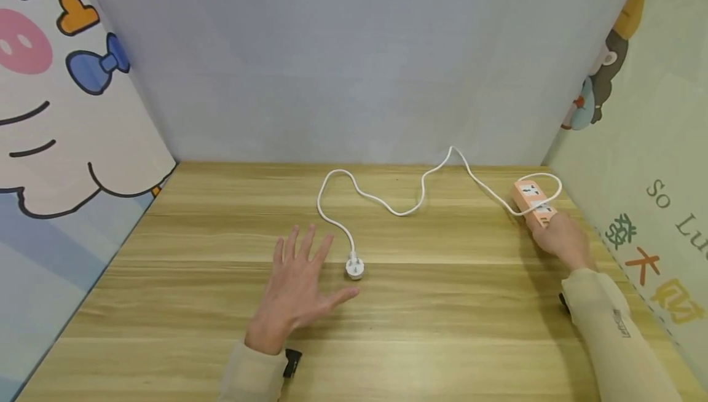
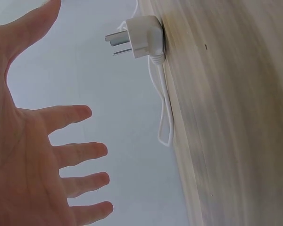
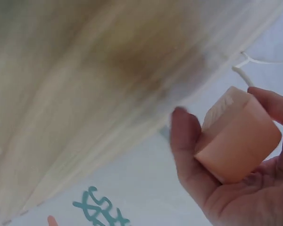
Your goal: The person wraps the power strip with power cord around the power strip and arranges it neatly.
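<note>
- White cartoon figure (image 1: 61,101) with an orange beak and blue bow tie, printed on the left wall.
- Left hand (image 1: 295,294) over the wood-grain table (image 1: 182,340), released: fingers straight and spread, thumb near the plug.
- White plug (image 1: 354,268) on the table just beside that thumb, pins pointing up.
- White cord (image 1: 398,214) wavers from plug toward the table's rear edge, then loops across the power strip.
- Peach power strip (image 1: 531,195), far right; cannot tell whether it touches the table.
- Right hand (image 1: 565,241) grasping the strip's near end.
- Pale green wall (image 1: 658,150), lettered.
</note>
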Demonstrator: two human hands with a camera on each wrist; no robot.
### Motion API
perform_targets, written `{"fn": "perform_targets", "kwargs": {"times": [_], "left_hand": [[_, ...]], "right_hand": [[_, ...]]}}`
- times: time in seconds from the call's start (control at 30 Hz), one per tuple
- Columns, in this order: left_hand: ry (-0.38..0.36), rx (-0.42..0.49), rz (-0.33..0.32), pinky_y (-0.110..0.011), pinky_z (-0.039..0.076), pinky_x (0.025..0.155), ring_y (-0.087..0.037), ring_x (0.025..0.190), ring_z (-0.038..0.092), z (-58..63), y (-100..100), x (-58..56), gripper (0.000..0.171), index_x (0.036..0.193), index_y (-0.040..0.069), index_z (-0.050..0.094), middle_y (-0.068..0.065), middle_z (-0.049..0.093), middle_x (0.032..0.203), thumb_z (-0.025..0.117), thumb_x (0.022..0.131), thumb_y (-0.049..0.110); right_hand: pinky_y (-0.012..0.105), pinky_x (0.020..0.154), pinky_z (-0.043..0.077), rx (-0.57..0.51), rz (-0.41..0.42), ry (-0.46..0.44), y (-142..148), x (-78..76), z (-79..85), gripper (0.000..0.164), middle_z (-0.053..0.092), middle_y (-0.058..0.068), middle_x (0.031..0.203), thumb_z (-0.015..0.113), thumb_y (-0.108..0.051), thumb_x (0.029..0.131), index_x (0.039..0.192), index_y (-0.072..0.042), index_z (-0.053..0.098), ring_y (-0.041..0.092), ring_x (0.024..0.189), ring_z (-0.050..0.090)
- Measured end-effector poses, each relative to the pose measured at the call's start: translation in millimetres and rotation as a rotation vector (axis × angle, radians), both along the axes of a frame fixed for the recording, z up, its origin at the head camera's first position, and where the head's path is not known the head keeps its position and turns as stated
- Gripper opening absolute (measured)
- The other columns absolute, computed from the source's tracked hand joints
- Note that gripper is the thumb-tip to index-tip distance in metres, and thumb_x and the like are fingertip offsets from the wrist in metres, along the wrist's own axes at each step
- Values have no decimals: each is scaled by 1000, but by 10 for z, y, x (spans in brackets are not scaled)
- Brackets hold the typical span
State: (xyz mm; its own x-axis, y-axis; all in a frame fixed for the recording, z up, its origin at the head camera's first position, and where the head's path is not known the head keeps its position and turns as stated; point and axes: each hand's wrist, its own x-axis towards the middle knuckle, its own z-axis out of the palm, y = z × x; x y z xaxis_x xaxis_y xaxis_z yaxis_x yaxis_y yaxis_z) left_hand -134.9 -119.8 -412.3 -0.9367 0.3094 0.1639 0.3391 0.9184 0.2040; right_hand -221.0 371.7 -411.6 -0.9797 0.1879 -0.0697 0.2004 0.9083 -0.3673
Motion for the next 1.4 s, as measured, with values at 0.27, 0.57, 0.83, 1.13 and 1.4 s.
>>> {"fn": "perform_targets", "kwargs": {"times": [0.27,0.57,0.83,1.13,1.4], "left_hand": [[116,16,-41,-62,21,121,-43,152,26,15,49,-12,99,157,19,36,-17,33,163,60,82,79],[185,8,-73,-60,26,121,-41,149,32,58,93,-33,96,155,19,40,-15,37,161,60,82,78],[339,18,-177,-60,36,114,-42,142,41,264,130,-128,89,146,13,54,-16,49,151,70,80,70],[342,90,-213,-56,32,118,-38,147,36,684,334,-296,87,151,15,48,-13,45,155,65,85,69],[262,207,-239,-54,28,121,-34,148,35,828,501,-365,82,153,15,45,-12,45,156,65,89,63]], "right_hand": [[36,45,43,-126,21,282,-246,167,264,69,53,30,87,46,-47,103,115,21,44,30,58,55],[33,49,41,-158,36,427,-616,365,739,73,56,28,92,58,-48,99,131,16,42,35,67,56],[24,51,38,-186,160,618,-1048,643,1131,60,60,23,88,71,-34,94,130,10,51,27,66,52],[14,57,37,-275,334,824,-1534,927,1423,50,63,15,83,82,-15,84,124,6,60,5,63,46],[16,59,44,-422,470,800,-1818,1216,1502,51,67,7,88,83,-1,80,125,1,60,5,67,54]]}}
